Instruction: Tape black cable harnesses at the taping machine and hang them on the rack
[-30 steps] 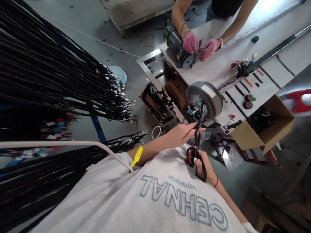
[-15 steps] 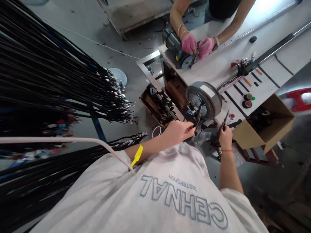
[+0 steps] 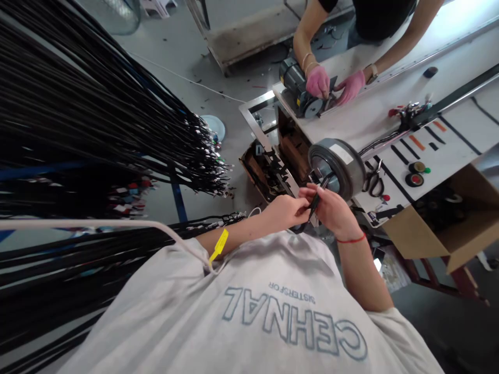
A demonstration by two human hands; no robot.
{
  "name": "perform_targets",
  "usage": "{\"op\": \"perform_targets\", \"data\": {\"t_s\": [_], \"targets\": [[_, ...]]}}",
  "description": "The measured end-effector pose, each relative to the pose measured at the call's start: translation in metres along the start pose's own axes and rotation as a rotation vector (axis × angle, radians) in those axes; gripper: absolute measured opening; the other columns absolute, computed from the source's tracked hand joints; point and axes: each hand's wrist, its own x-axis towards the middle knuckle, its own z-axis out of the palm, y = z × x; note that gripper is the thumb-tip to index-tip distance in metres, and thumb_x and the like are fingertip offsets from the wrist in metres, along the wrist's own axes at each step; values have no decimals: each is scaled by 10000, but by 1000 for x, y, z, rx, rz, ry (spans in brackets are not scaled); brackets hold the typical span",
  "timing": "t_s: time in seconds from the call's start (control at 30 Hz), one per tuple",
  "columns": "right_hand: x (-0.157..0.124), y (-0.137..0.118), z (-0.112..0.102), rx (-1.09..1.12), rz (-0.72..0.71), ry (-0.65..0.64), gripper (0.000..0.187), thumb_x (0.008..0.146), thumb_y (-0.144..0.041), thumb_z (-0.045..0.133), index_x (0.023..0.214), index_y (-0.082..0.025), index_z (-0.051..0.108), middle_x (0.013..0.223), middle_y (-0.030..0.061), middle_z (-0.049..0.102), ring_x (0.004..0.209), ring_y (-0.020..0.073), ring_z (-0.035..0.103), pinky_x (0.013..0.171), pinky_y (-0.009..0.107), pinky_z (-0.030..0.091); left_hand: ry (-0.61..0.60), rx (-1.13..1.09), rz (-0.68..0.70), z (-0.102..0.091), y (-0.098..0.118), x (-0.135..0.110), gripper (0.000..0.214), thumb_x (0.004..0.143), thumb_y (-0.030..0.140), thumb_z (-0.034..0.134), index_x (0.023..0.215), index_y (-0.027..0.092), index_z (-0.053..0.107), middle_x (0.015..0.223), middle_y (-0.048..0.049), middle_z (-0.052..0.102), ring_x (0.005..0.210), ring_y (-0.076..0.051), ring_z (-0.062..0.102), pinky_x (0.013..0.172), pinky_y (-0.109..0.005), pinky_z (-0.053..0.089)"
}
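A black corrugated cable bundle [image 3: 315, 203] hangs out of the grey ring-shaped machine head [image 3: 346, 166] at the table's end. My left hand [image 3: 290, 209] is closed on the bundle, its fingers pinching it just in front of my shirt. Coming from the other side, my right hand [image 3: 334, 212] grips the same bundle a little nearer the ring, with its fingertips around it. Black-handled scissors [image 3: 374, 182] lie on the white tabletop to the right of the ring. The bundle's inner end is hidden inside the ring opening.
Across the table a co-worker's pink-gloved hands [image 3: 335, 88] work beside a dark motor [image 3: 293, 77]. A cardboard box [image 3: 429, 228] stands at the right. Tape rolls [image 3: 415, 179] lie on the tabletop. Bundles of black cables [image 3: 128, 98] hang at the left.
The scissors have left my right hand and now lie on the table. My right hand has moved left onto the cable bundle beside my left hand. The view has shifted slightly.
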Motion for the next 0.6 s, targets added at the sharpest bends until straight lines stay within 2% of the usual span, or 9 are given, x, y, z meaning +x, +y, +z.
{"op": "perform_targets", "data": {"t_s": [0.1, 0.17, 0.3, 0.4, 0.5, 0.6], "targets": [[19, -2, 19, 334, 26, 44, 60, 843, -220, 640, 837, -197, 586, 686, -28, 537, 633, 102, 543, 628, 231, 508, -28, -91, -15, -9, -2, 5, 191, 866, 268, 549, 729, 141, 588, 618, 31, 580, 563, -90, 489, 553, -196, 331], [27, -5, 22, 418, 56, 74, 123, 887, -208, 583, 781, -208, 520, 619, -53, 435, 556, 91, 469, 561, 212, 477, -27, -83, -20, -15, -3, 8, 196, 851, 266, 554, 702, 141, 578, 592, 39, 560, 555, -87, 471, 549, -196, 322], [30, -3, 25, 445, 58, 145, 248, 929, -242, 532, 715, -218, 410, 581, -64, 331, 498, 89, 374, 488, 199, 411, -55, 82, -7, -17, -1, 12, 201, 846, 241, 553, 677, 139, 593, 594, 10, 593, 530, -96, 483, 543, -208, 323], [30, 5, 29, 420, 13, 183, 283, 924, -256, 545, 703, -223, 372, 579, -65, 312, 491, 91, 348, 477, 204, 387, -48, 226, -21, -10, -2, 12, 193, 866, 249, 539, 749, 134, 640, 639, -35, 647, 539, -126, 546, 547, -220, 350], [31, 11, 32, 410, -20, 186, 282, 917, -248, 539, 699, -226, 363, 582, -58, 321, 501, 101, 354, 491, 217, 391, 10, 301, -50, 0, -8, 11, 204, 883, 240, 510, 796, 128, 655, 667, -72, 674, 582, -165, 608, 567, -237, 389], [31, 13, 30, 451, -30, 137, 269, 914, -222, 513, 694, -225, 359, 585, -52, 318, 515, 107, 364, 518, 229, 407, 106, 214, -99, 9, -16, 9, 195, 863, 183, 492, 726, 134, 622, 666, -72, 677, 612, -173, 631, 586, -241, 414]]}}
